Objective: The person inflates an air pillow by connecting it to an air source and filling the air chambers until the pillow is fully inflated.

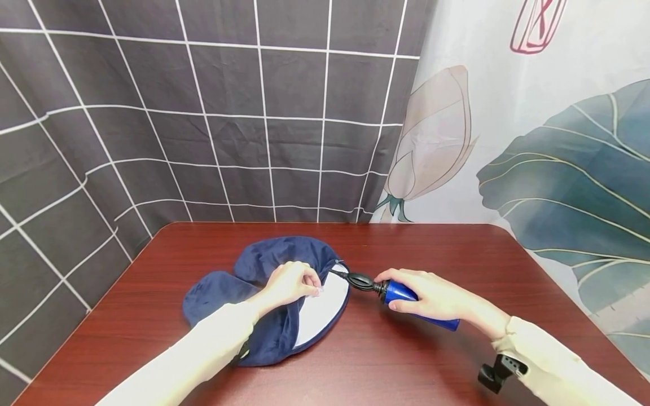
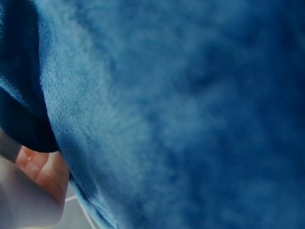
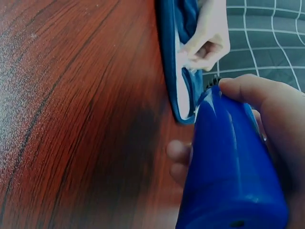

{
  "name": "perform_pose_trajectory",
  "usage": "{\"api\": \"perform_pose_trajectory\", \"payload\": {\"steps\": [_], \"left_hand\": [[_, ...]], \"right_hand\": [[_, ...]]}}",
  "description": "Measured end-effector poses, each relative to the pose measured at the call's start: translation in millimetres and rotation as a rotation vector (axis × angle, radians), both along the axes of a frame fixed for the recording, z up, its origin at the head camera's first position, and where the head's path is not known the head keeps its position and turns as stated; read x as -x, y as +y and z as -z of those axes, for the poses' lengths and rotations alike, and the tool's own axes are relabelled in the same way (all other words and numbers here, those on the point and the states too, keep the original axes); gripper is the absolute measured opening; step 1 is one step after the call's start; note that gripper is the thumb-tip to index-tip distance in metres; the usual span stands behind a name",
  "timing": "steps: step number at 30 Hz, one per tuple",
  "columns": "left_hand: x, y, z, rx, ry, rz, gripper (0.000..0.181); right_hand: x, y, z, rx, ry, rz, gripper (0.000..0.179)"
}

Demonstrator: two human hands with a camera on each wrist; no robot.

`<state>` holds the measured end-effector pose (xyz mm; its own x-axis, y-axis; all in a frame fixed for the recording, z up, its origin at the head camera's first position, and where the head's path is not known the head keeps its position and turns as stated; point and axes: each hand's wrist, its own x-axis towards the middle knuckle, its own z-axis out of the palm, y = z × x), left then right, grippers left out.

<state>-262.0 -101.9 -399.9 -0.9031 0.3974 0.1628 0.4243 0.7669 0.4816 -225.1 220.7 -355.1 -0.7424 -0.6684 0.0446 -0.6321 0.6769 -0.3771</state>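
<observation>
My left fingers point(image 1: 304, 274) are curled at the opening of a navy plush U-shaped pillow point(image 1: 271, 338), which lies left of centre on the red-brown worktop point(image 1: 406, 366). The thumb and forefinger pinch at the left edge of the opening; which layer they grip, I cannot tell. The opening faces right and exposes a white lining point(image 1: 321, 310). The two lobes of the pillow extend to the left.

My right fingers point(image 1: 398, 274) grasp a blue cylindrical body point(image 3: 228, 157), located right of the pillow. The thumb bears on the near side and the forefinger on the far side. The body slopes from far left to near right. A black cable point(image 1: 361, 281), bundled in loops, projects from its left end and reaches the far corner of the opening. Whether its tip is inside, I cannot tell.

A black bracket point(image 1: 501, 372) is fitted at my right sleeve point(image 1: 553, 349). A dark grey gridded curtain point(image 1: 291, 138) hangs beyond the worktop, with a floral-printed curtain point(image 1: 569, 186) to its right.
</observation>
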Motion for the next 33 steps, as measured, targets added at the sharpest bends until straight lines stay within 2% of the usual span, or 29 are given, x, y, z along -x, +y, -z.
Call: {"api": "perform_pose_trajectory", "payload": {"steps": [9, 25, 33], "left_hand": [[1.8, 0.1, 1.1, 0.015, 0.003, -0.004, 0.010], [2.4, 1.0, 1.3, 0.031, -0.016, -0.009, 0.010], [2.5, 0.4, -0.2, 0.068, -0.008, 0.036, 0.009]], "right_hand": [[-3.3, -5.2, -0.7, -0.044, -0.081, -0.058, 0.042], [-2.4, -4.5, 1.4, -0.097, -0.127, -0.062, 0.045], [-3.7, -6.6, -1.1, -0.097, -0.189, -0.044, 0.045]]}}
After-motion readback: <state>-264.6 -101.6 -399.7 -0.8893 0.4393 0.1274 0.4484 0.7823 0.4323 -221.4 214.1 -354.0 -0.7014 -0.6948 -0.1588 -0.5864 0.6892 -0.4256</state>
